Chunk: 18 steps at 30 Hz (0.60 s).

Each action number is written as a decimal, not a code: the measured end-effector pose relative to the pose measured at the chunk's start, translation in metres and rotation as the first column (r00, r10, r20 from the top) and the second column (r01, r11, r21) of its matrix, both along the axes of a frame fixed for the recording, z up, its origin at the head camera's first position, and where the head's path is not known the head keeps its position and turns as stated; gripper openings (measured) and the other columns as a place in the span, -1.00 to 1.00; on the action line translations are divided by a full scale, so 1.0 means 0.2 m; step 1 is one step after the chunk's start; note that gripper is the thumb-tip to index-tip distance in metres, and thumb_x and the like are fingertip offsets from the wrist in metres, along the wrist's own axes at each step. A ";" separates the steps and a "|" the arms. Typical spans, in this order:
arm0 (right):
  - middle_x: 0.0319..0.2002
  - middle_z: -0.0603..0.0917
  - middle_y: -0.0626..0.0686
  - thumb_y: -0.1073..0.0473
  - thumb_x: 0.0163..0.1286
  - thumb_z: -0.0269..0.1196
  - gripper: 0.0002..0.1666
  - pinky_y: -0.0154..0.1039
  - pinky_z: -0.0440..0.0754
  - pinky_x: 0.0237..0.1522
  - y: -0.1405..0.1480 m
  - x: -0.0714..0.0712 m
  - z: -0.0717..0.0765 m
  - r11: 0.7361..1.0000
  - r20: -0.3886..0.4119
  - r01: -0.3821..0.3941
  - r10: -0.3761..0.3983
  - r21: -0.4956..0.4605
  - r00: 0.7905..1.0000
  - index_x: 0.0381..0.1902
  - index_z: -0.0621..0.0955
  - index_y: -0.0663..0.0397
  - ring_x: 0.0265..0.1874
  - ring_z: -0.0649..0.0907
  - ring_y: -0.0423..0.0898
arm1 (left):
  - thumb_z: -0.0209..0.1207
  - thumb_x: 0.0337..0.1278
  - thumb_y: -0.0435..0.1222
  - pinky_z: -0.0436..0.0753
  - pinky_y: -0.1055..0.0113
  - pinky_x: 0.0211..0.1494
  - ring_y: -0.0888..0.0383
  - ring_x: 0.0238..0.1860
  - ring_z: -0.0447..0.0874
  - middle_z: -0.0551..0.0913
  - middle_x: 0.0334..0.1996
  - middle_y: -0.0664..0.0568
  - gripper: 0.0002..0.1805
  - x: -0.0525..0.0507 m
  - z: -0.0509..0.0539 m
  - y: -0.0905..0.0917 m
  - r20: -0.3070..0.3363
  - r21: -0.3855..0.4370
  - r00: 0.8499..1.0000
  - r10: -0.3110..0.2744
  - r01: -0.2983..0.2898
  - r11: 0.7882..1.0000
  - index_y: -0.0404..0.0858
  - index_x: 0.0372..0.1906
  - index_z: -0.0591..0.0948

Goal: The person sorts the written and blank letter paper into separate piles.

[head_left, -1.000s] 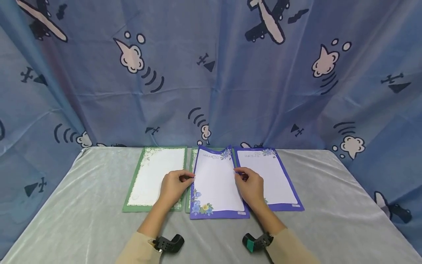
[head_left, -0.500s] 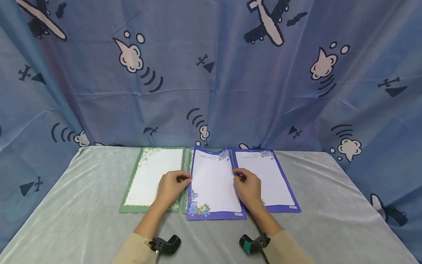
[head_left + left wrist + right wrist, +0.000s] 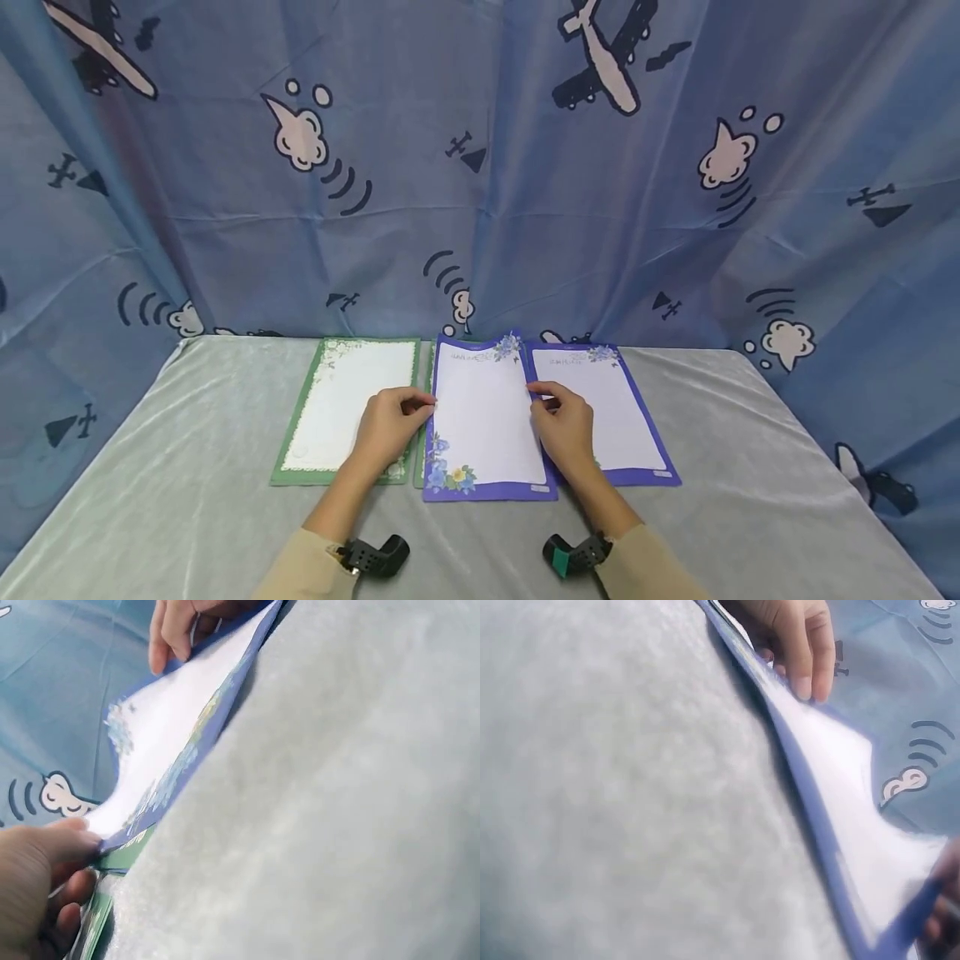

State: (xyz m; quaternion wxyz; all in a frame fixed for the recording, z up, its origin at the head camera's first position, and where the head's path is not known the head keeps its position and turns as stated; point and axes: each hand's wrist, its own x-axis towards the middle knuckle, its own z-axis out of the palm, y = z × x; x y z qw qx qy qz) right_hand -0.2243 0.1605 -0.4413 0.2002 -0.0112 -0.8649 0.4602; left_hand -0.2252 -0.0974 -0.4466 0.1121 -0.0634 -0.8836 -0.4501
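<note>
Both hands pinch a purple-bordered sheet [image 3: 487,417] with blue flowers, the left hand [image 3: 390,425] at its left edge and the right hand [image 3: 566,427] at its right edge. In the left wrist view the sheet [image 3: 161,724] bows between the left hand [image 3: 37,877] and the right hand [image 3: 184,626]. The right wrist view shows the left hand [image 3: 791,637] on the far edge of the sheet [image 3: 832,765], the right hand [image 3: 941,900] at the frame's side. Beneath it lies a green-bordered sheet [image 3: 417,467], mostly covered.
Another green-bordered sheet [image 3: 360,375] lies at the left, partly under the left hand. A second purple-bordered sheet [image 3: 622,417] lies at the right, partly behind the right hand. A grey cloth [image 3: 187,450] covers the table; a blue patterned curtain [image 3: 405,167] hangs behind.
The view has shifted slightly. Both hands keep their pinch on the purple-bordered sheet, whose top edge looks a little less bent than before.
</note>
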 end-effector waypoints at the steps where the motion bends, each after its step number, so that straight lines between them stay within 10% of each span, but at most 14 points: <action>1: -0.21 0.82 0.14 0.43 0.20 0.20 -0.64 -0.44 0.52 -0.38 0.00 0.00 0.02 1.000 -0.002 -0.007 0.007 0.001 1.000 -0.11 0.79 0.11 -0.41 0.65 -0.11 | 0.39 0.15 -0.33 0.53 0.40 -0.32 0.26 -0.44 0.55 0.78 -0.40 0.11 -0.93 0.00 0.01 0.00 0.004 0.005 1.000 -0.001 0.001 1.000 -0.09 -0.30 0.82; 10: -0.09 0.81 0.16 0.36 0.31 0.21 -0.66 -0.39 0.48 -0.52 0.06 0.03 0.21 0.997 0.089 -0.073 0.073 -0.006 0.993 -0.01 0.77 0.09 -0.44 0.64 -0.12 | 0.33 0.24 -0.35 0.62 0.38 -0.23 0.18 -0.31 0.65 0.81 -0.29 0.05 -0.90 0.00 0.13 0.01 0.038 0.095 0.999 -0.033 0.029 0.995 -0.13 -0.23 0.81; 18: 0.22 0.68 0.14 0.29 0.44 0.19 -0.63 -0.20 0.76 -0.16 0.12 0.05 0.32 0.987 0.198 -0.135 0.150 -0.090 0.969 0.16 0.69 0.09 -0.15 0.76 0.00 | 0.31 0.26 -0.36 0.69 0.35 -0.20 0.12 -0.25 0.74 0.82 -0.22 -0.04 -0.88 0.01 0.25 0.04 0.065 0.197 0.996 -0.065 0.051 0.979 -0.20 -0.18 0.80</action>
